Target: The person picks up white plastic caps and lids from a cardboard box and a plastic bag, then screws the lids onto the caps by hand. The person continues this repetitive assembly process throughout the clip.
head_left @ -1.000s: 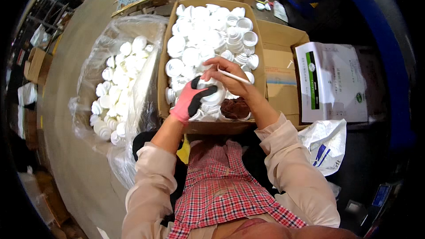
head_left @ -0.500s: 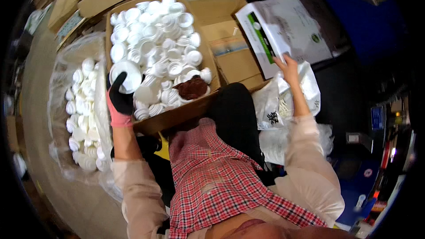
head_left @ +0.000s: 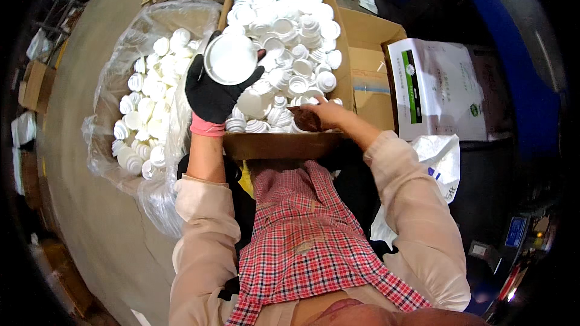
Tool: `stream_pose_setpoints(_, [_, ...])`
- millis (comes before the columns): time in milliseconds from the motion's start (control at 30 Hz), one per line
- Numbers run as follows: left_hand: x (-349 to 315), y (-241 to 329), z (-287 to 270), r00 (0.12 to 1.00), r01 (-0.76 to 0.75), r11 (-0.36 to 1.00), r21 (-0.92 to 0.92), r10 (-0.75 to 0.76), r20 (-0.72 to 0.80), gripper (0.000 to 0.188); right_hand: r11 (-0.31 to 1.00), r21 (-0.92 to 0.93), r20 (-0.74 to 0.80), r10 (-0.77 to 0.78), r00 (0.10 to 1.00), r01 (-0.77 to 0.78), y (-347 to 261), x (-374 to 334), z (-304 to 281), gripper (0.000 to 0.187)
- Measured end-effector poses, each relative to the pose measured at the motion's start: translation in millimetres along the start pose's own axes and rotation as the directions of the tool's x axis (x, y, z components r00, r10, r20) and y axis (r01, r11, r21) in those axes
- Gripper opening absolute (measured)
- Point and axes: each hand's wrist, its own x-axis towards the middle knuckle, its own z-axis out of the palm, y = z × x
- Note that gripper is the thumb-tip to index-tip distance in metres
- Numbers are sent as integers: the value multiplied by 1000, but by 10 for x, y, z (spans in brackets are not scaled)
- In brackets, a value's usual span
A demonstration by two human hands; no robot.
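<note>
My left hand (head_left: pixel 211 96), in a black glove with a pink cuff, grips a round white plastic cap (head_left: pixel 231 59), its shallow inner side facing up. It is above the left edge of a cardboard carton (head_left: pixel 284 145) heaped with white ridged plastic caps (head_left: pixel 297 27). Bare, my right hand (head_left: pixel 331 115) has its fingers closed on a crumpled dark brown cloth (head_left: pixel 306 119). This cloth lies over the caps at the carton's near right corner. Part of my right fingertips is hidden by the cloth and caps.
To the left stands a clear plastic-lined container (head_left: pixel 99 124) with more white caps. Right of the carton are an open cardboard box (head_left: pixel 368 63) and a white printed box (head_left: pixel 450 84). A white plastic bag (head_left: pixel 444 151) lies near my right forearm.
My right hand has moved left from the white printed box to the brown cloth. My left hand has raised the cap and turned its inner side up. The view has shifted left.
</note>
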Motion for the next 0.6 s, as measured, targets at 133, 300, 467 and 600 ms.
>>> stream_pose_setpoints(133, [71,36,-70,999,51,995,86,-50,-19,60,959,-251,8,-135,991,132,207,521,729,60])
stream_pose_setpoints(300, [36,-7,-536,956,-152,220,964,280,87,84,848,508,4,-179,984,152,319,674,-67,40])
stream_pose_setpoints(467, [171,-149,-604,961,-161,30,986,231,150,81,-33,932,-360,-210,909,361,87,383,-829,37])
stream_pose_setpoints(600, [190,-280,-359,947,-208,23,978,257,195,70,-329,706,-695,-151,703,627,-576,334,-812,42])
